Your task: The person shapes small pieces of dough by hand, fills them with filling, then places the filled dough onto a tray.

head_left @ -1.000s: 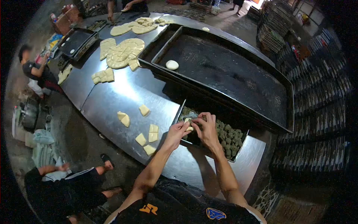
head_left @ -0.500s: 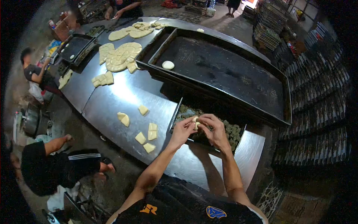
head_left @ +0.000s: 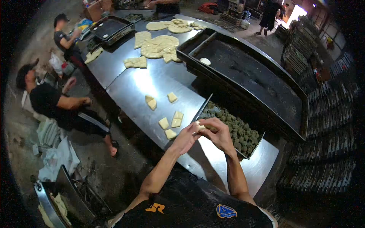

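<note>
Hands together, left (head_left: 185, 139) and right (head_left: 220, 136), both pinching one small, pale dough piece (head_left: 199, 126).
They work at the near edge of a dark metal tray (head_left: 205, 105) of lumpy green-brown balls (head_left: 236, 131), with cut cream dough squares (head_left: 176, 119) to the left on the shiny steel table (head_left: 125, 99); light, even fingertip pressure suits such soft dough, turning it little by little so no side thins, though fingers hide whether anything sits inside.
</note>
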Demonstrator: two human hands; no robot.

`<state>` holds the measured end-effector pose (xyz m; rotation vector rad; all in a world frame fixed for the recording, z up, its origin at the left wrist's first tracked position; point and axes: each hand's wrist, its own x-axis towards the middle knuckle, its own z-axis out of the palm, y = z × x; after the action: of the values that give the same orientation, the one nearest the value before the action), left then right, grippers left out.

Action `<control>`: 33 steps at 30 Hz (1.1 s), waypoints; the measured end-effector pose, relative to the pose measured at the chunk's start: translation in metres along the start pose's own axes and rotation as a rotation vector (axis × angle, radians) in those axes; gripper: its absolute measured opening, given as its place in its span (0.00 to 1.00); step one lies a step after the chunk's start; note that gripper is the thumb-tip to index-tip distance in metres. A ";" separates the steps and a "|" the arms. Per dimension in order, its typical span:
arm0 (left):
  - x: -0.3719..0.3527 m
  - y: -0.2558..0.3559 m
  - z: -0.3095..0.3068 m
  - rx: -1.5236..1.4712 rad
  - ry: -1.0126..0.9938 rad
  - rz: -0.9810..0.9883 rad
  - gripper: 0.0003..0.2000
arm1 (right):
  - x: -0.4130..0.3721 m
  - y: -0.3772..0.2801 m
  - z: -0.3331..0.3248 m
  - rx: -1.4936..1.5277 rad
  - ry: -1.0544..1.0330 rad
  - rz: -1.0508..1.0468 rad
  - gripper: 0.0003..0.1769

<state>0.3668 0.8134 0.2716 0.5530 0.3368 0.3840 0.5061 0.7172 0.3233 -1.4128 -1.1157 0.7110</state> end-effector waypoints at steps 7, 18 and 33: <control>-0.035 -0.009 -0.006 0.110 0.194 0.253 0.16 | -0.021 -0.026 0.037 -0.508 0.037 -0.346 0.15; -0.061 -0.014 0.005 0.448 -0.007 0.272 0.18 | -0.068 -0.021 0.054 -0.286 0.185 -0.082 0.14; -0.040 -0.063 -0.018 0.909 0.109 0.551 0.19 | -0.124 0.072 0.035 -0.529 0.245 -0.055 0.08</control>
<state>0.3407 0.7544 0.2300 1.5343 0.4593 0.7992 0.4455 0.6249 0.2254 -1.8461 -1.1890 0.1932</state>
